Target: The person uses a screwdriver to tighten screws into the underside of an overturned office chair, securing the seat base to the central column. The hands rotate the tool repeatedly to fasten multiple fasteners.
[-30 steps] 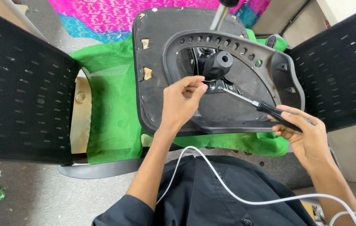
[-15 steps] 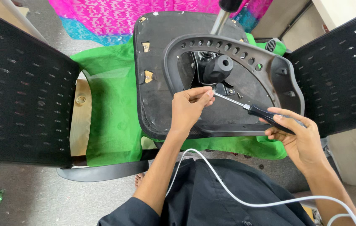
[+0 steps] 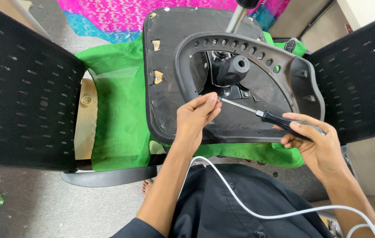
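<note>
The upturned chair seat (image 3: 170, 53) lies on green cloth (image 3: 117, 110) at 12 o'clock, flanked by mesh chair backs (image 3: 20, 88). The right hand (image 3: 315, 145), at 4 o'clock, is closed around the screwdriver (image 3: 267, 116) handle. The left hand (image 3: 194, 119) pinches the shaft tip beside the black mechanism plate (image 3: 231, 90).

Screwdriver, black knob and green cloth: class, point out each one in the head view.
Screwdriver (image 3: 280, 121): head view, on its black handle near the shaft.
Black knob (image 3: 234, 69): head view, on its rounded body.
Green cloth (image 3: 121, 114): head view, on the flat stretch left of the seat.
</note>
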